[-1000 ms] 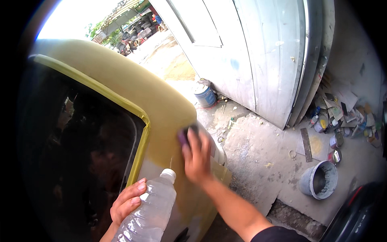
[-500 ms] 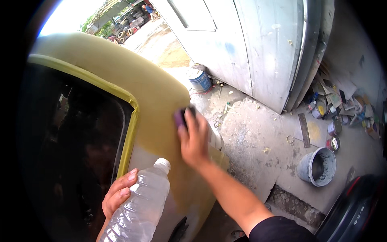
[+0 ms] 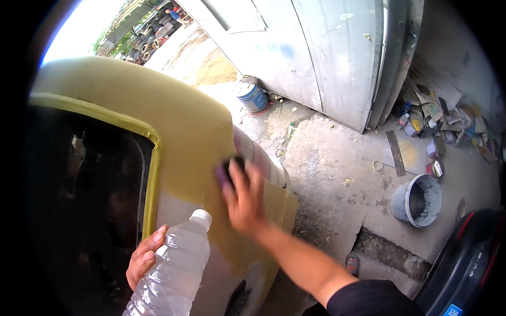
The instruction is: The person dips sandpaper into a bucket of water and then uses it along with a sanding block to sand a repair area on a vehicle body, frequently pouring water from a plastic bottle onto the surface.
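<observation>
My left hand (image 3: pixel 143 259) is wrapped round a clear plastic bottle (image 3: pixel 174 266) with a white cap, tilted over the car body. My right hand (image 3: pixel 244 203) presses a small dark block with a purple side (image 3: pixel 225 173), which looks like a sanding block, against the car's rear corner panel (image 3: pixel 197 131). Motion smears the fingers and block a little. The panel is dull yellow-olive, with a paler grey patch below. Beside it, yellow masking tape (image 3: pixel 152 181) edges the dark car window (image 3: pixel 89 174). The bottle's cap is a short way left of my right wrist.
A grey metal door (image 3: pixel 316 52) stands beyond the car, with a blue paint bucket (image 3: pixel 252 97) at its foot. To the right are a grey bucket (image 3: pixel 416 201), several cans and scrap (image 3: pixel 448 113), and a black car part (image 3: pixel 469 263). A trench (image 3: pixel 392 254) cuts the floor.
My right hand and the block have moved down the panel, nearer the bottle's cap. The left hand still holds the bottle. The whole view has shifted slightly.
</observation>
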### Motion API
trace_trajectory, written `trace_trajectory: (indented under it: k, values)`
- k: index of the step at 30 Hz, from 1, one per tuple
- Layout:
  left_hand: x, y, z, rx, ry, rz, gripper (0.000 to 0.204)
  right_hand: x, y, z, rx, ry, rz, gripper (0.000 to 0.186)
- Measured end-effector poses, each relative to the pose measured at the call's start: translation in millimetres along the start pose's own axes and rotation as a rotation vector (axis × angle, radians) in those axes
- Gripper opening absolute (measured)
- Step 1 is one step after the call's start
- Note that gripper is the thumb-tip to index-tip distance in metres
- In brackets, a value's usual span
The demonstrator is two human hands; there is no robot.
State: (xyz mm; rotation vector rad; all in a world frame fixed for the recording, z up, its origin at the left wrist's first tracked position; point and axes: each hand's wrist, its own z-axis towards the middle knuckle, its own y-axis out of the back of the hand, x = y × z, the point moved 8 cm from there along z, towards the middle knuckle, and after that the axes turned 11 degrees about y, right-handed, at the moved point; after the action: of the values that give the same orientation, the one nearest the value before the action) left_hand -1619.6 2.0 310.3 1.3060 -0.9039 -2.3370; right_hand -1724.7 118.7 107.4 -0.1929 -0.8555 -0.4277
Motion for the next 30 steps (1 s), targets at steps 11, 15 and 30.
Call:
trace_trajectory:
  k: [11,15,30]
  values:
    - [1.6,0.4,2.3,0.064,-0.023,0.051,0.096,-57.7,1.6,49.8,-0.054,-0.092,-0.053,0.047]
    - [5.9,5.0,-4.6,0.109,0.02,0.054,0.103,14.9,5.1,-60.0,0.037,0.016,0.007,0.054]
    - [19.6,10.3,-14.2,0.017,0.241,-0.091,0.07,25.1,9.1,-106.4,0.046,-0.066,0.018,0.055]
